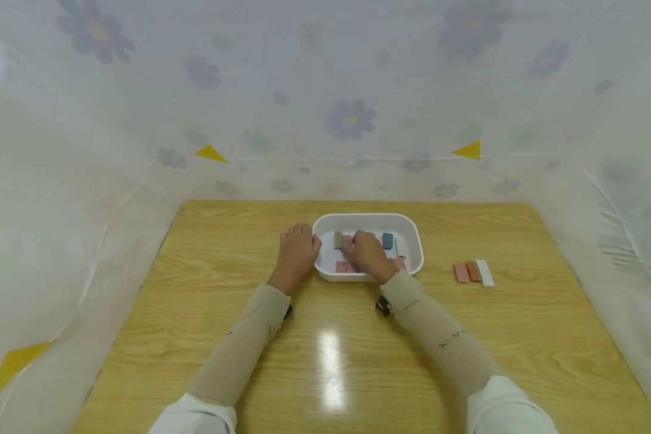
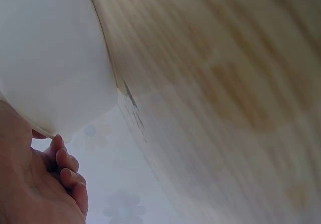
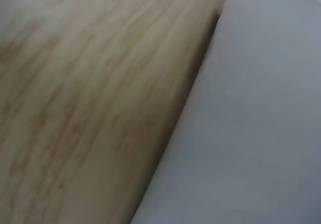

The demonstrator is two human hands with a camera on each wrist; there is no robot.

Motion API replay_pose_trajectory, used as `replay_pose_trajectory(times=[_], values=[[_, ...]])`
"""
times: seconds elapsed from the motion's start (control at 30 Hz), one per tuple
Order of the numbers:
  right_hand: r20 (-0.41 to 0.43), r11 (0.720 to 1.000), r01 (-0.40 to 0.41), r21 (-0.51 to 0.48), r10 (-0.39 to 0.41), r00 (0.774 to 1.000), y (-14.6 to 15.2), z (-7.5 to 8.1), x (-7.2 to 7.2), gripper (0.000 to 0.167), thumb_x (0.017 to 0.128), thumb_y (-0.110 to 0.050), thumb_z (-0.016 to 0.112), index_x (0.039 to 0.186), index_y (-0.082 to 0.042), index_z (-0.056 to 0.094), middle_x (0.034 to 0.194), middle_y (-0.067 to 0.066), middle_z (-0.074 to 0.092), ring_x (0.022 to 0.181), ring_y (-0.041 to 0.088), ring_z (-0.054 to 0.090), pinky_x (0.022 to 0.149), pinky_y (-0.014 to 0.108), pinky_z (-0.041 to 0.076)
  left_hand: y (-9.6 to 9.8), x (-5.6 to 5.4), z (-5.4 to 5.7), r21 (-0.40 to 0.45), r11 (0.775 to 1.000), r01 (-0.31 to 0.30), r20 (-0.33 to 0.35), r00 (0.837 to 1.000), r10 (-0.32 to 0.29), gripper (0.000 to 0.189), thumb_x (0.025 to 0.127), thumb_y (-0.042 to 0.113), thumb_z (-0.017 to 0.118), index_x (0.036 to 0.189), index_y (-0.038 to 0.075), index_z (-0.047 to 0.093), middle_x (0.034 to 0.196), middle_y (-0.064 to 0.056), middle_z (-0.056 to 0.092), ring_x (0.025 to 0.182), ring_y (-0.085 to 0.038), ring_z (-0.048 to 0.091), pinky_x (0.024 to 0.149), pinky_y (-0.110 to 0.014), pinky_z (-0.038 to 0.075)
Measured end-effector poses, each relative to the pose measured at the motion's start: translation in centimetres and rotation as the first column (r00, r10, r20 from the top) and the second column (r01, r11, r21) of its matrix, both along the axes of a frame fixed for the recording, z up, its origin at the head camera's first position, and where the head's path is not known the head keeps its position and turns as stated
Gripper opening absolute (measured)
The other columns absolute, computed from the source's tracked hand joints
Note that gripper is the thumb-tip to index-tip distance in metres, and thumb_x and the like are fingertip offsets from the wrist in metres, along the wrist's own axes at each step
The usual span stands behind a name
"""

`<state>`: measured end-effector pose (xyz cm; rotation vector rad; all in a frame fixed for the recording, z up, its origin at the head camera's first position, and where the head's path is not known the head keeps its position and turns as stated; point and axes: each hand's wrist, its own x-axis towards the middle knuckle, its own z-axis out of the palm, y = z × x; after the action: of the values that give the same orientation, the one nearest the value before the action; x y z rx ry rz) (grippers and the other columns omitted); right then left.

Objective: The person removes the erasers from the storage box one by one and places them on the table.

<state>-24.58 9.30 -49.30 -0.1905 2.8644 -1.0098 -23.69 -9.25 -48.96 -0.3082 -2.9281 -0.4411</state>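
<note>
A white plastic tub with rounded corners holds several small eraser-like blocks. At its left end, my left hand grips the rim; the left wrist view shows thumb and fingers of the left hand pinching the edge of the tub. Reaching inside, my right hand has curled fingers and pinches a pink block, partly hidden by the fingertips. Just left of that is a grey-green block. A blue block lies farther right. Pink blocks sit along the near wall.
On the wooden table, right of the tub, lie a pink block, an orange block and a white block side by side. Flowered sheeting encloses the back and sides. The right wrist view shows only the tub's outside and table.
</note>
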Motion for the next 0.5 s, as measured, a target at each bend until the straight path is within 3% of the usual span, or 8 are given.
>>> replay_pose_trajectory(times=[0.17,0.5], values=[[0.019,0.999,0.027,-0.018,-0.026,0.999,0.03,-0.06,-0.12,0.031,0.093,-0.028,0.05,0.077,-0.003,0.056,0.067,0.009,0.055,0.055,0.02,0.05,0.048,0.03,0.039,0.04,0.0,0.03,-0.003,1.0,-0.005,-0.013,1.0,0.005,0.021,0.095,0.024,0.042,0.093,0.004,0.048,0.088,-0.008,0.047,0.079,-0.024,0.042,0.072,-0.038,0.032],[0.06,0.994,0.073,-0.079,-0.069,0.996,-0.17,0.03,0.0,0.034,0.089,-0.028,0.056,0.063,-0.007,0.048,0.056,0.004,0.046,0.047,0.016,0.043,0.041,0.029,0.032,0.0,0.04,0.02,-0.005,1.0,-0.005,-0.015,1.0,0.005,0.021,0.095,0.024,0.043,0.096,0.004,0.049,0.088,-0.008,0.048,0.08,-0.024,0.043,0.072,-0.038,0.032]])
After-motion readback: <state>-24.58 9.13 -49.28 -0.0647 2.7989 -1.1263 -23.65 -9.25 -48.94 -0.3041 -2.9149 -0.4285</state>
